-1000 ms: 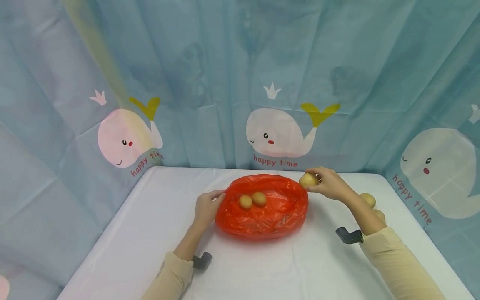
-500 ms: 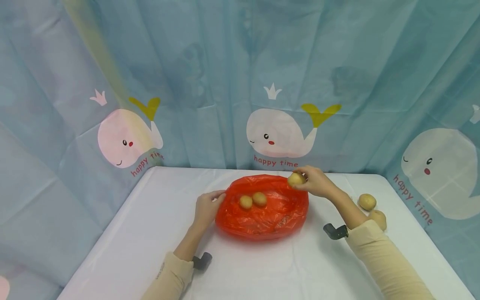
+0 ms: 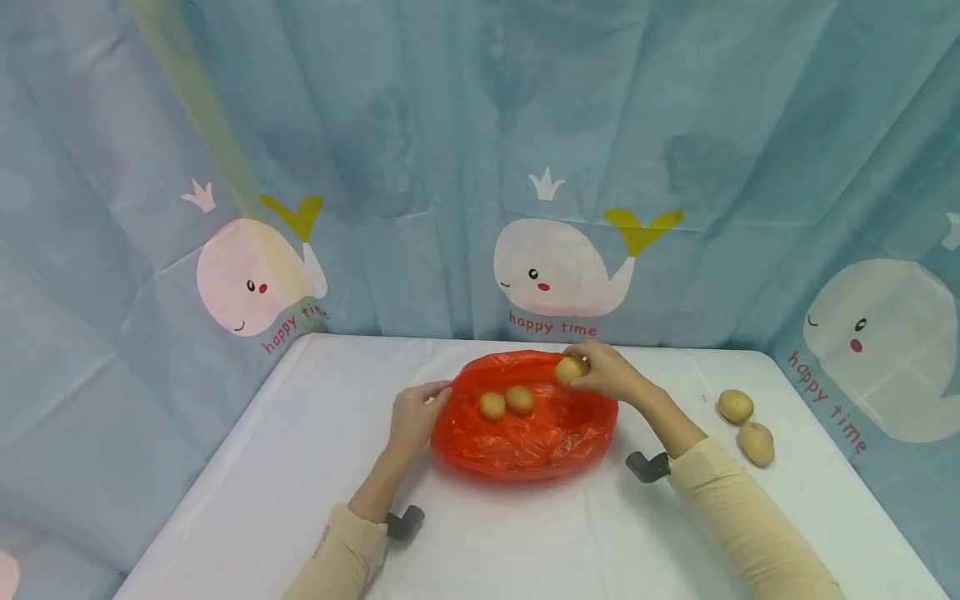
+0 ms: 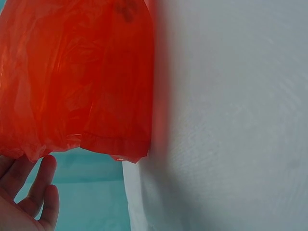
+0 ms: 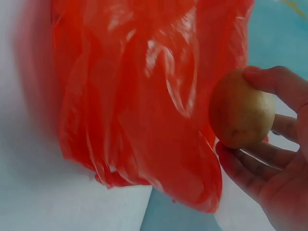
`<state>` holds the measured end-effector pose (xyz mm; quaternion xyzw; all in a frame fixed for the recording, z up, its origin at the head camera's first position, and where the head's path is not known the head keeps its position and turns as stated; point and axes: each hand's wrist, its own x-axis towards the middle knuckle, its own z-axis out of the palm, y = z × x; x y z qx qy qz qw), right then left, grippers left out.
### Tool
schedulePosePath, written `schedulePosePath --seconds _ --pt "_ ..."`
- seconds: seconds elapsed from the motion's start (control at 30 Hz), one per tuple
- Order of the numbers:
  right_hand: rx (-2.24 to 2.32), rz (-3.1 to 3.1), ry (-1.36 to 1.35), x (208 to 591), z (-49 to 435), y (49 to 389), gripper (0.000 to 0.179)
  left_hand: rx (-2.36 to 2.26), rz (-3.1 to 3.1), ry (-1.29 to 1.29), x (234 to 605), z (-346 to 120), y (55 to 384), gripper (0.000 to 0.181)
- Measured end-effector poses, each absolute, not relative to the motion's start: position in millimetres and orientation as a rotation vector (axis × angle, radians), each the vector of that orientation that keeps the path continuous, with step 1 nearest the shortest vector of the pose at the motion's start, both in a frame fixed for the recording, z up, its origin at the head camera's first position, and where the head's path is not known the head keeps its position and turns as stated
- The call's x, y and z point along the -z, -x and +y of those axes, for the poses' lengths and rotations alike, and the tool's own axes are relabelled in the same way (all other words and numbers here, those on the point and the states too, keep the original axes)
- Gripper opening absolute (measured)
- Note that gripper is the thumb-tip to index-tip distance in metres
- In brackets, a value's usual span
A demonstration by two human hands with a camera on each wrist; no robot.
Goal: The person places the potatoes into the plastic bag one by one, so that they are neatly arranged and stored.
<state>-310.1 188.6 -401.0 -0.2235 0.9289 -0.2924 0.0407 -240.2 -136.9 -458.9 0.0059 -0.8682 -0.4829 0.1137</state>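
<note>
A red plastic bag point(image 3: 525, 454) stands on the table with its mouth spread wide. Inside it lie two potatoes, a left one point(image 3: 492, 406) and a right one point(image 3: 519, 399). My left hand point(image 3: 411, 421) pinches the bag's left rim; in the left wrist view the other fingers point(image 4: 36, 192) hang loosely below the red plastic. Over the right part of the bag's mouth, my right hand point(image 3: 611, 372) holds another potato point(image 5: 240, 109) between thumb and fingertips. The right wrist view has this potato beside the bag's crinkled side.
Two more potatoes, a rounder one point(image 3: 736, 406) and a longer one point(image 3: 756, 443), lie to the right on the white-covered table point(image 3: 300, 467). Behind the table hangs a blue curtain point(image 3: 420, 167) printed with whales.
My right hand has moved left with its potato, from the bag's right rim to over its mouth. The two potatoes on the right have come into full view. The left hand stays put.
</note>
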Motion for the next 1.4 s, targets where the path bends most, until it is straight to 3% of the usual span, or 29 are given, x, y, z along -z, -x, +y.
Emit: schedulePosePath --seconds 1.4 --pt "0.641 2.843 0.677 447.9 148.1 309.3 0.054 1.369 -2.543 0.029 460.5 -140.0 244.0 0.026"
